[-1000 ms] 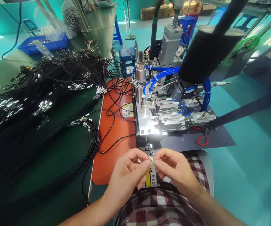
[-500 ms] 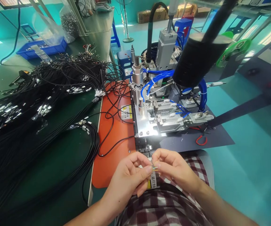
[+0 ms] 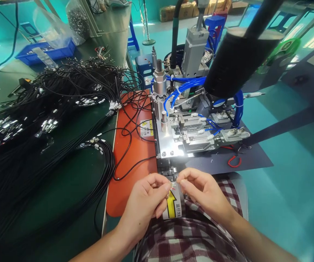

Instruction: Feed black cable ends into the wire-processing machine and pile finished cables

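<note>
My left hand (image 3: 147, 200) is closed in a pinch on thin coloured wires (image 3: 173, 186). Their fine ends, one reddish and others pale, poke out past the thumb and fingertip. Just to the right, my right hand (image 3: 204, 189) has its thumb and forefinger drawn together near those ends, with a small gap between the two hands. Whether it grips a wire tip is too small to tell. Below the fingers lies a label with a yellow arrow (image 3: 171, 205). Behind them stands a metal machine (image 3: 170, 145) with blue air tubes (image 3: 185, 87).
Black cables (image 3: 72, 163) with metal ends cover the green table (image 3: 64, 218) at left. Loose cable loops cross the orange board (image 3: 135, 163). Red-handled pliers (image 3: 234, 161) lie right of the machine. A black cylinder (image 3: 236, 62) hangs at upper right. A blue tray (image 3: 46, 52) sits far left.
The hands have drawn slightly apart, the left moving a little left. The wire ends, earlier spanning between both hands, now fan out from the left fingertips, and more of the arrow label shows.
</note>
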